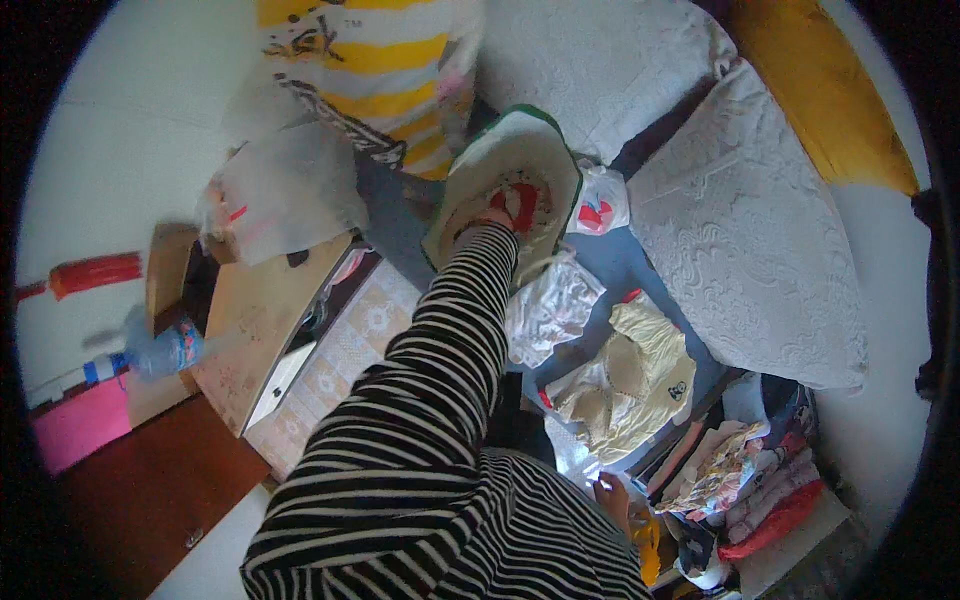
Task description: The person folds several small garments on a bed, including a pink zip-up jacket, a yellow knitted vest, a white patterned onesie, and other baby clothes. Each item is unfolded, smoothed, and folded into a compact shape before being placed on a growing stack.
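My left arm, in a black-and-white striped sleeve, reaches forward. My left hand (pixel 491 219) is at a pale, green-edged bag or cloth item (pixel 469 161) with red inside or on it; the fingers are mostly hidden, so its grip is unclear. Just below lies a crumpled white garment (pixel 555 307) on a dark blue-grey surface. Nearer me lies a pale yellow garment (pixel 652 356) with a panda print and red trim. My right hand (pixel 613 501) is low at my right side, beside a bright patch and an open drawer or box of folded clothes (pixel 765 495); its fingers are partly hidden.
Large light-grey patterned cushions (pixel 750 225) stand beyond and to the right. A yellow-striped bag or cloth (pixel 390 67) and a translucent plastic bag (pixel 292 195) are at the upper left. A wooden cabinet (pixel 255 330) and a plastic bottle (pixel 161 349) stand left. A small white plastic bag (pixel 604 195) lies ahead.
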The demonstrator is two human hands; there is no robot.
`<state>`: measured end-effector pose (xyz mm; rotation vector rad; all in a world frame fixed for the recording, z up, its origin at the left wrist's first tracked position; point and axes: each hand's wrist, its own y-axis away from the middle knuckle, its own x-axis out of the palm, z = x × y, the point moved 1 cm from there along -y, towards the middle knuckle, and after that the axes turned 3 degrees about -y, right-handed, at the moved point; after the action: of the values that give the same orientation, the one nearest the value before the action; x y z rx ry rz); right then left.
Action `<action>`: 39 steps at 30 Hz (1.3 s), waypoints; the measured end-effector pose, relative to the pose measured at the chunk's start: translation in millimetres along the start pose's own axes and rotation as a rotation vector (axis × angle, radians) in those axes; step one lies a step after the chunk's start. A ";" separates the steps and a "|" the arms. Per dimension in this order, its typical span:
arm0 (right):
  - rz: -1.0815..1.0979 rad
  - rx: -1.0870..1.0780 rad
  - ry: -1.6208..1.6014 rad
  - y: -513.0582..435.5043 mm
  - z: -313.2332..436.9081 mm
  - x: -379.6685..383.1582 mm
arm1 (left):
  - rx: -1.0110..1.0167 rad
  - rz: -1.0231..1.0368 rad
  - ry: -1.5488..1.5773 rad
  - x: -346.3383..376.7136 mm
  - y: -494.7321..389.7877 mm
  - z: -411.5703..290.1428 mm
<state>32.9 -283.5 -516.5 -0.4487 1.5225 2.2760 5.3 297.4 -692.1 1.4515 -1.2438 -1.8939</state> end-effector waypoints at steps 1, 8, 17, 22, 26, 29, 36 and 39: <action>0.048 0.095 0.013 6.3 2.6 -1.9 | -0.045 0.053 0.037 8.1 -12.1 -0.1; -0.009 0.241 -0.129 30.5 -42.0 20.9 | 0.112 0.016 0.185 38.1 -80.1 -16.3; -0.038 0.249 -0.118 14.3 -25.8 35.3 | 0.315 -0.213 0.034 67.9 -100.4 -12.9; -0.160 0.164 -0.180 13.6 -10.2 26.0 | 0.392 -0.420 0.187 8.8 -75.6 -3.6; -0.170 0.047 0.037 13.3 -7.0 20.1 | 0.420 -0.315 0.455 -59.3 9.1 17.4; -0.187 -0.019 -0.091 6.5 -11.5 7.4 | 0.499 -0.370 0.697 -89.0 109.3 34.1; -0.246 -0.250 -0.112 -0.9 4.0 -56.4 | 1.157 -0.214 1.487 -135.6 344.2 74.0; -0.341 -0.416 -0.023 11.8 47.8 -108.6 | 1.415 0.072 1.505 -151.4 433.5 65.8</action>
<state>120.5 -256.5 -440.1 -0.7285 0.8706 2.2979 -75.4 226.6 -240.8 2.4017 -1.5008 0.7339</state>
